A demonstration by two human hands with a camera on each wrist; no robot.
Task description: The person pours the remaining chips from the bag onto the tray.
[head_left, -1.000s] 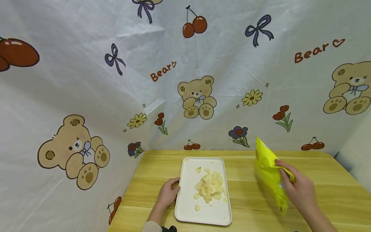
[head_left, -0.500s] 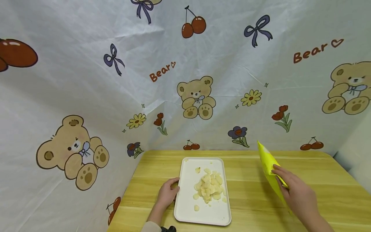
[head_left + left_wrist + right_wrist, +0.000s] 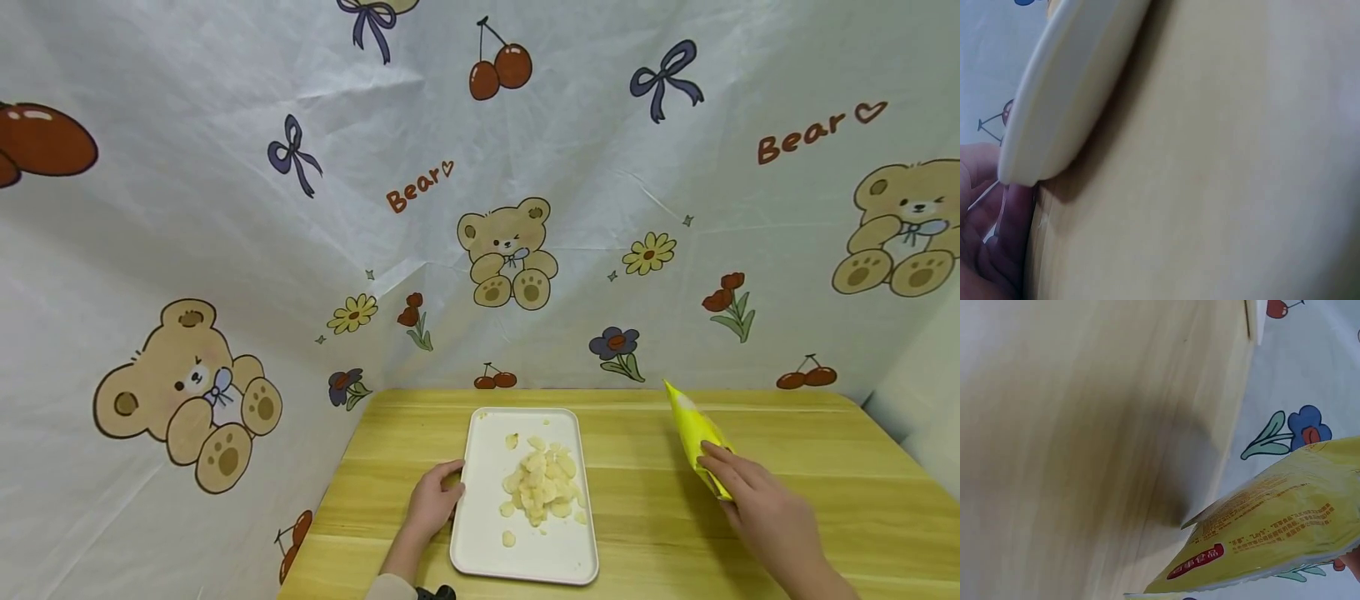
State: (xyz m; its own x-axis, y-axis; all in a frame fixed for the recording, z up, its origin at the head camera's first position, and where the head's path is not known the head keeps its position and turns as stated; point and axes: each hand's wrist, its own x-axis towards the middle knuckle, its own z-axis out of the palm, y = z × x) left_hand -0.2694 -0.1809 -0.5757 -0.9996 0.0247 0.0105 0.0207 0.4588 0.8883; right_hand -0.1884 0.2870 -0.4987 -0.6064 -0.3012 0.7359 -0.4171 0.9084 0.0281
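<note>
A white rectangular tray [image 3: 480, 542] lies on the wooden table, with a heap of pale potato chips [image 3: 543, 485] right of its middle and several loose ones around. My left hand [image 3: 433, 502] holds the tray's left edge; the left wrist view shows fingers [image 3: 982, 164] at the rim of the tray [image 3: 1079, 81] and under it. My right hand [image 3: 772, 517] grips a bright yellow chip bag [image 3: 695, 427] right of the tray, with one corner pointing up and away. Printed text shows on the bag [image 3: 1260, 525] in the right wrist view; its opening cannot be made out.
The wooden table [image 3: 630, 517] ends at the back against a white cloth [image 3: 585, 167] printed with bears, bows and cherries. More of this cloth hangs on the left. Bare wood separates the tray from the bag.
My right hand has lowered the yellow bag slightly and turned it, so that its broad printed face has become a narrow, folded shape. The left hand, the tray and the chips stay in place.
</note>
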